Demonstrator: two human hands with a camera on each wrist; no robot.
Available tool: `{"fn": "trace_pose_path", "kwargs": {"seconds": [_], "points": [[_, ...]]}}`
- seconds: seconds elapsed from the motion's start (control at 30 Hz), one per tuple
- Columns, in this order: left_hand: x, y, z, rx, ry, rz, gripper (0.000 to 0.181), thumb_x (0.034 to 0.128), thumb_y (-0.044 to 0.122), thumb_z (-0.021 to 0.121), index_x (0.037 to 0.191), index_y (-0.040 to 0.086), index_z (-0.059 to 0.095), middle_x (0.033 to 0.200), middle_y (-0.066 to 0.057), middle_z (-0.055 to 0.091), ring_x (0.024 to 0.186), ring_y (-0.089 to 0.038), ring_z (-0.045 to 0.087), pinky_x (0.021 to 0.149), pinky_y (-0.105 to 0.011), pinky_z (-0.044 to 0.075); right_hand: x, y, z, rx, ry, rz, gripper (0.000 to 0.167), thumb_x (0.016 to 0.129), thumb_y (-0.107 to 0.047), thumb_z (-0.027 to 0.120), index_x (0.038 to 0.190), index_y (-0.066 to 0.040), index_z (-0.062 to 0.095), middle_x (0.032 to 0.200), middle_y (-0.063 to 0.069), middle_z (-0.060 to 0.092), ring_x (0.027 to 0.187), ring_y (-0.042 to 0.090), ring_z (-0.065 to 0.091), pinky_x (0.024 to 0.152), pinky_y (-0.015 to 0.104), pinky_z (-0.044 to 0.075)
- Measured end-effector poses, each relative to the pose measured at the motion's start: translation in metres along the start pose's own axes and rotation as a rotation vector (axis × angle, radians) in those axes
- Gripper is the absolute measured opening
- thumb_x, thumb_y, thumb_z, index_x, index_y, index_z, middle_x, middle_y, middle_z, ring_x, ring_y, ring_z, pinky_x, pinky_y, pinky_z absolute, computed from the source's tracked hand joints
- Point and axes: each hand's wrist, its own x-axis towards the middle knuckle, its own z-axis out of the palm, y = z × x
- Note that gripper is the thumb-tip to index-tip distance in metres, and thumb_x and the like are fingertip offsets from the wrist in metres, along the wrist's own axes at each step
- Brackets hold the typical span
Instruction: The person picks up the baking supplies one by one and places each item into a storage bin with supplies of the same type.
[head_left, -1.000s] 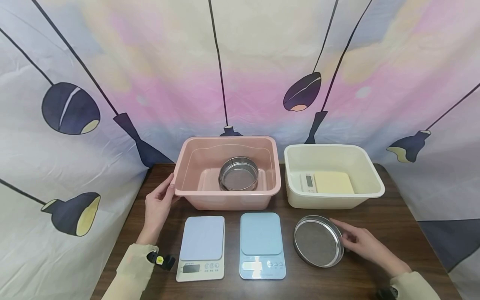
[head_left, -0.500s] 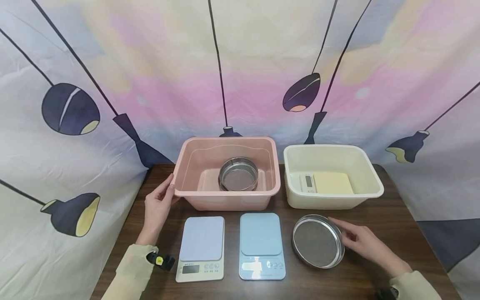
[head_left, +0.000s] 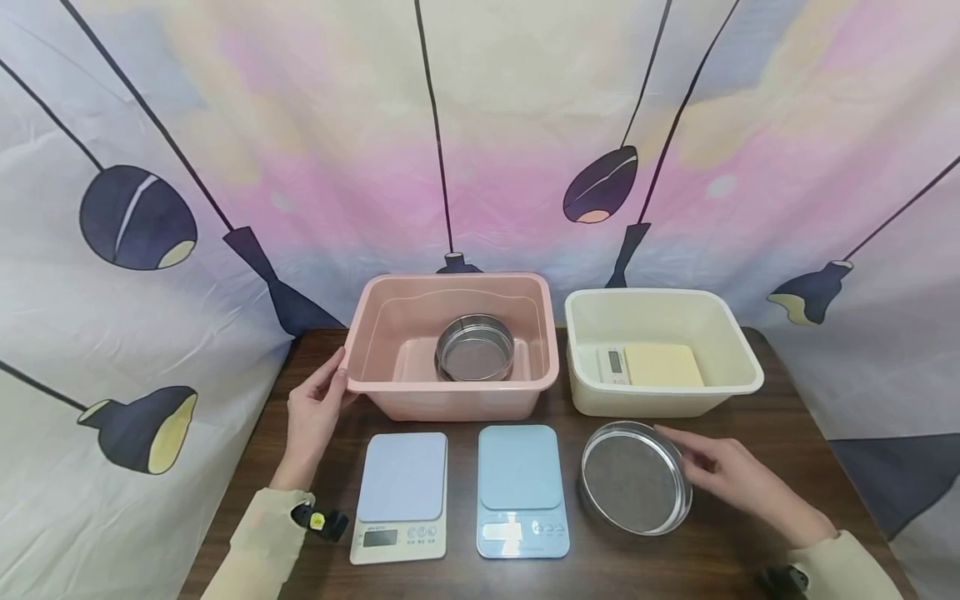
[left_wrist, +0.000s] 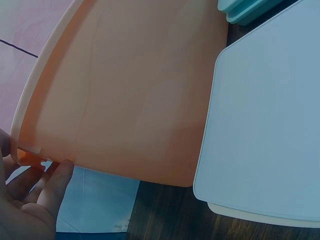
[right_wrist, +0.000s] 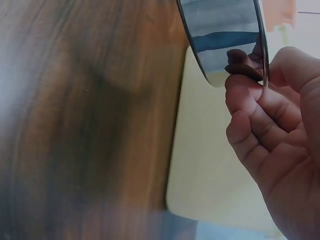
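Holding the left front corner of the pink basin (head_left: 453,406) is my left hand (head_left: 313,417); in the left wrist view the fingers (left_wrist: 59,187) curl under its rim. My right hand (head_left: 731,477) pinches the right edge of a round metal sieve (head_left: 636,482) with a mesh bottom. That sieve seems slightly raised from the table. The right wrist view shows its shiny side wall (right_wrist: 222,30) between thumb and fingers (right_wrist: 242,95). A second, smaller-looking sieve (head_left: 477,354) lies inside the pink basin.
Right of the pink basin stands a cream basin (head_left: 645,407) with a yellow-topped kitchen scale (head_left: 663,365) inside. A lavender-topped scale (head_left: 402,479) and a light blue scale (head_left: 522,471) lie on the dark wooden table (head_left: 540,583). A patterned cloth (head_left: 495,125) hangs behind.
The sieve in my right hand has risen slightly, its far edge lifting a little. My left hand keeps its place on the pink basin.
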Motion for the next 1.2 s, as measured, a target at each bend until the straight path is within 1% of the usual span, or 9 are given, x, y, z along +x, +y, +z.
{"fn": "trace_pose_path", "kwargs": {"seconds": [0.23,0.37,0.5,0.6,0.73,0.83,0.97,1.07,1.2], "points": [[0.000,0.000,-0.001,0.015,-0.010,0.015,0.039,0.1066,0.012,0.060,0.146,0.006,0.061,0.144,-0.023,0.060,0.100,0.005,0.070,0.082,-0.017,0.060,0.009,-0.014,-0.015,0.010,-0.047,0.015,0.052,0.088,0.005,0.073,0.137,-0.010,0.068,0.080,-0.020,0.056,0.062,-0.006,0.044,0.048,0.018,0.041],[0.000,0.000,-0.001,0.018,-0.017,0.020,0.040,0.1065,0.012,0.060,0.146,0.006,0.060,0.144,-0.024,0.060,0.100,0.005,0.070,0.082,-0.017,0.059,0.015,-0.020,-0.022,-0.004,-0.051,0.005,0.050,0.088,0.006,0.073,0.135,-0.010,0.069,0.079,-0.020,0.055,0.057,-0.007,0.041,0.046,0.017,0.040],[-0.001,0.000,-0.001,0.017,-0.015,0.024,0.039,0.1063,0.010,0.060,0.145,0.005,0.060,0.142,-0.025,0.061,0.098,0.005,0.070,0.081,-0.017,0.060,0.022,-0.026,-0.027,-0.029,-0.027,-0.061,0.050,0.084,0.008,0.073,0.131,-0.008,0.071,0.078,-0.021,0.053,0.059,-0.008,0.041,0.046,0.014,0.038],[0.000,0.000,-0.001,0.007,-0.013,0.025,0.039,0.1060,0.010,0.060,0.145,0.004,0.061,0.141,-0.026,0.061,0.097,0.004,0.071,0.081,-0.017,0.060,0.028,-0.030,-0.031,-0.041,-0.013,-0.104,0.052,0.082,0.009,0.074,0.131,-0.008,0.071,0.078,-0.023,0.052,0.061,-0.008,0.042,0.047,0.013,0.037],[0.000,0.000,-0.001,0.005,-0.012,0.022,0.039,0.1060,0.010,0.061,0.145,0.004,0.061,0.140,-0.026,0.061,0.096,0.003,0.071,0.081,-0.017,0.060,0.037,-0.033,-0.038,-0.055,-0.017,-0.124,0.055,0.082,0.009,0.074,0.133,-0.010,0.070,0.078,-0.022,0.054,0.061,-0.008,0.042,0.048,0.012,0.038],[0.001,0.001,0.000,0.006,-0.011,0.023,0.039,0.1060,0.011,0.061,0.145,0.005,0.061,0.140,-0.026,0.062,0.096,0.003,0.071,0.081,-0.017,0.060,0.045,-0.035,-0.042,-0.077,-0.011,-0.160,0.058,0.081,0.010,0.075,0.135,-0.010,0.069,0.086,-0.015,0.063,0.067,-0.006,0.047,0.055,0.012,0.041],[0.001,0.001,0.000,0.005,-0.010,0.024,0.039,0.1060,0.010,0.061,0.145,0.004,0.061,0.140,-0.026,0.062,0.095,0.003,0.071,0.081,-0.017,0.060,0.055,-0.040,-0.045,-0.084,-0.002,-0.207,0.059,0.080,0.012,0.075,0.135,-0.009,0.069,0.089,-0.013,0.063,0.073,-0.004,0.048,0.060,0.014,0.042],[0.000,0.001,0.001,0.002,-0.009,0.015,0.039,0.1061,0.011,0.061,0.145,0.005,0.061,0.140,-0.026,0.062,0.095,0.003,0.071,0.081,-0.017,0.060,0.060,-0.045,-0.049,-0.064,-0.024,-0.182,0.055,0.082,0.010,0.074,0.134,-0.008,0.069,0.081,-0.018,0.053,0.066,-0.006,0.044,0.053,0.015,0.039],[-0.001,0.001,0.000,0.001,-0.007,0.008,0.039,0.1060,0.012,0.061,0.145,0.006,0.061,0.141,-0.025,0.062,0.096,0.003,0.071,0.081,-0.017,0.060,0.071,-0.053,-0.054,-0.051,-0.070,-0.136,0.051,0.087,0.006,0.072,0.136,-0.008,0.068,0.074,-0.021,0.048,0.056,-0.006,0.037,0.046,0.017,0.037]]}}
